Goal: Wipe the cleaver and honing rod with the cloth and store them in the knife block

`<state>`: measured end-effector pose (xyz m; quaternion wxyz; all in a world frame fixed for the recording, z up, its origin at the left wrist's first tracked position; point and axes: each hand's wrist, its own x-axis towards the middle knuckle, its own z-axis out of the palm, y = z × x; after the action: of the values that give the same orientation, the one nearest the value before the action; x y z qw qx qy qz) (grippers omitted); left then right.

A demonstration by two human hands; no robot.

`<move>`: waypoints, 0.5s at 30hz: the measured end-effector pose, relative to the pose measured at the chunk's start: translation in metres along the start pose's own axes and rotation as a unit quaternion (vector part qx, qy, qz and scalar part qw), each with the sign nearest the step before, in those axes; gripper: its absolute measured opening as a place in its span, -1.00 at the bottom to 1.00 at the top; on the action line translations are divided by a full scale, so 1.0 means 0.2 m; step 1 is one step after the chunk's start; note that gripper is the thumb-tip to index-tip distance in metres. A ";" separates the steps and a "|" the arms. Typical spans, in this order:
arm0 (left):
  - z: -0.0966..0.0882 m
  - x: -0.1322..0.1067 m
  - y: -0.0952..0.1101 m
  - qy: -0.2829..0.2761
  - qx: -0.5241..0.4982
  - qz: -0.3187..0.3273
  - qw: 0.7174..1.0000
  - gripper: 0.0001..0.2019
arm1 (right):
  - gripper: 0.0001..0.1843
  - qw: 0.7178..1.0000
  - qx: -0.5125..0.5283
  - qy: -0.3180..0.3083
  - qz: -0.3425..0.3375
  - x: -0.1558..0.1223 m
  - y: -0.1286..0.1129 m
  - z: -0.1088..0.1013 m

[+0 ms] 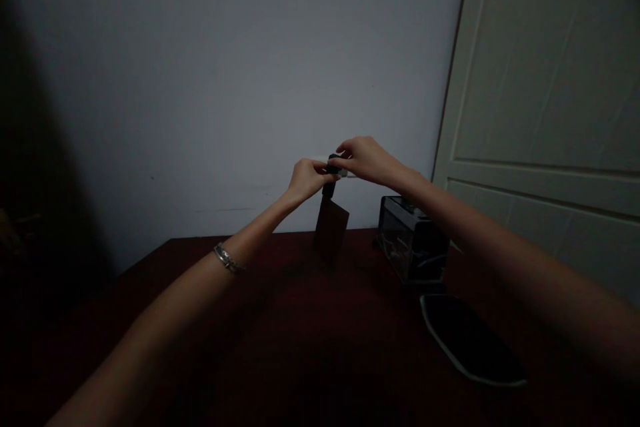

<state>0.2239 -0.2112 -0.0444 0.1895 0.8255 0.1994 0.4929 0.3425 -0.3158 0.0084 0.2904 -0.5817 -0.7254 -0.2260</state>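
In the dim middle of the view hangs a cleaver-shaped object (331,227), with a black handle-like part on top and a broad, flat, dark rectangle below. My left hand (306,179) pinches the black upper part from the left, fingers closed. From the right, my right hand (364,157) has its thumb and fingertips closed on the top end of the same part. A small whitish piece (343,173) shows beside the fingertips; whether it is held or lies behind them I cannot tell. Poor light hides the object's exact kind.
A glossy dark box (413,240) with a metallic frame stands on the dark red table (280,293), right of the object. Nearer lies a dark flat piece with a pale rim (470,340). The pale wall (250,80) rises behind, with a panelled door (540,80) at right.
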 end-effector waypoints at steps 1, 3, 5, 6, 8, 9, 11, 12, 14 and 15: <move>0.00 -0.01 0.00 -0.002 0.005 0.000 1.000 -0.70 | -0.63 1.000 -0.012 -0.006 -0.005 0.00 0.00 0.00; -0.01 -0.04 0.01 -0.005 0.017 -0.003 1.000 -0.71 | -0.64 0.999 -0.032 -0.021 -0.004 0.00 -0.01 0.01; -0.02 -0.07 0.03 -0.006 0.026 -0.004 1.000 -0.71 | -0.62 0.998 -0.043 -0.043 0.009 0.00 -0.02 0.02; -0.02 -0.08 0.04 -0.006 0.030 -0.002 1.000 -0.72 | -0.60 0.997 -0.042 -0.055 0.018 0.00 -0.03 0.03; -0.04 -0.10 0.04 -0.004 0.036 0.002 0.999 -0.74 | -0.59 0.996 -0.026 -0.078 0.037 0.00 -0.04 0.05; -0.04 -0.11 0.04 -0.003 0.040 0.005 0.999 -0.75 | -0.60 0.995 -0.014 -0.088 0.044 0.00 -0.04 0.06; -0.06 -0.12 0.03 -0.001 0.046 0.005 0.999 -0.76 | -0.61 0.994 0.005 -0.095 0.054 0.00 -0.05 0.08; -0.06 -0.13 0.03 0.001 0.050 0.005 0.999 -0.76 | -0.61 0.994 0.007 -0.092 0.056 0.00 -0.05 0.09; -0.07 -0.14 0.01 0.005 0.054 0.011 0.998 -0.75 | -0.60 0.995 0.008 -0.080 0.060 0.01 -0.06 0.11; -0.07 -0.14 0.01 0.006 0.054 0.017 0.998 -0.75 | -0.59 0.995 0.013 -0.077 0.063 0.01 -0.06 0.12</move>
<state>0.1985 -0.2250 -0.0582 0.1355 0.8348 0.2129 0.4894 0.3260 -0.3014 -0.0073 0.2550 -0.6384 -0.7100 -0.1529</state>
